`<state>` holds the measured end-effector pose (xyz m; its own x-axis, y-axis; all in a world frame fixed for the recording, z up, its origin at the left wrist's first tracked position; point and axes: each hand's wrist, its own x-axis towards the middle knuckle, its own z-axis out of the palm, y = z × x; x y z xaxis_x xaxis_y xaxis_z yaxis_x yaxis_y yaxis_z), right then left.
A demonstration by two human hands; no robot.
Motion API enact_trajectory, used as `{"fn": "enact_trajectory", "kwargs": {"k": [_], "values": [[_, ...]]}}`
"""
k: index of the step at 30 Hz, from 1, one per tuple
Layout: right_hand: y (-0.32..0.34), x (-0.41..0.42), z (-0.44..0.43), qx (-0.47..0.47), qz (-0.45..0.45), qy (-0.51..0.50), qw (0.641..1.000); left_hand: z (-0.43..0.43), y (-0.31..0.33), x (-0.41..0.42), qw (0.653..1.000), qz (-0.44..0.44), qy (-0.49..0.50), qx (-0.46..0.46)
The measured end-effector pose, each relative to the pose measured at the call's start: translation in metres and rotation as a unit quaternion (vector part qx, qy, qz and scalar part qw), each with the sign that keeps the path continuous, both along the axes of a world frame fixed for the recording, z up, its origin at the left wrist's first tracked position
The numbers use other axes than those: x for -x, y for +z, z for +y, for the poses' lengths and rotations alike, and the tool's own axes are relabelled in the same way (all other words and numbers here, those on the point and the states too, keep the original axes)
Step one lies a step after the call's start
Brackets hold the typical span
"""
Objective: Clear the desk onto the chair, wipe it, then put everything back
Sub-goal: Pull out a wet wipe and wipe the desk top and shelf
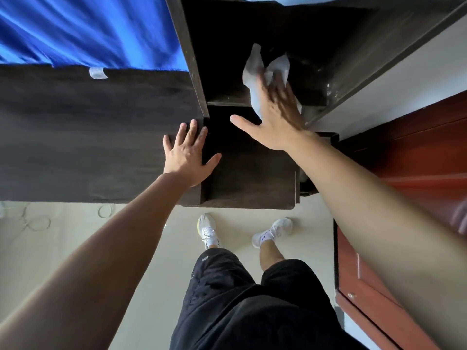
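Observation:
A dark wooden desk (75,137) runs across the left half of the view, with a dark shelf unit (227,59) rising at its right end. My left hand (187,155) lies flat with fingers spread on the desk's right end, next to the shelf's side panel. My right hand (275,114) reaches into the lower shelf compartment and presses a crumpled white wipe (262,72) against the shelf board; its fingers are blurred. The chair is out of view.
A blue curtain (88,31) hangs behind the desk. A reddish-brown wooden door or cabinet (417,152) stands at the right. Below are pale floor (63,236), white cables (38,221), and my legs in black shorts and white shoes (208,229).

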<state>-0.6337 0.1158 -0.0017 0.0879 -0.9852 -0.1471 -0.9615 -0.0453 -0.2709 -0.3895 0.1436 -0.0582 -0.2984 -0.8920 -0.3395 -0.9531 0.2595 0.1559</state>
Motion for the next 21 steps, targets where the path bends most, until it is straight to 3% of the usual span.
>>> {"fn": "enact_trajectory", "kwargs": {"k": [3,9,13,17,21], "values": [[-0.001,-0.015,-0.005,-0.009,0.048,0.003,0.999,-0.001,0.003,0.0,1.0,0.0,-0.003,-0.003],[-0.005,0.015,0.0,-0.017,0.045,0.06,0.997,0.0,0.003,0.0,1.0,0.003,0.0,-0.001],[0.002,0.054,-0.027,-0.029,0.047,-0.067,0.996,-0.001,-0.001,-0.002,1.0,-0.002,-0.006,0.003],[0.002,0.014,-0.046,-0.046,0.036,-0.145,0.988,-0.001,-0.003,-0.002,1.0,-0.004,-0.005,0.006],[0.004,-0.025,-0.02,-0.031,0.041,-0.035,0.998,-0.003,-0.002,-0.001,1.0,-0.001,-0.002,-0.001]]}}
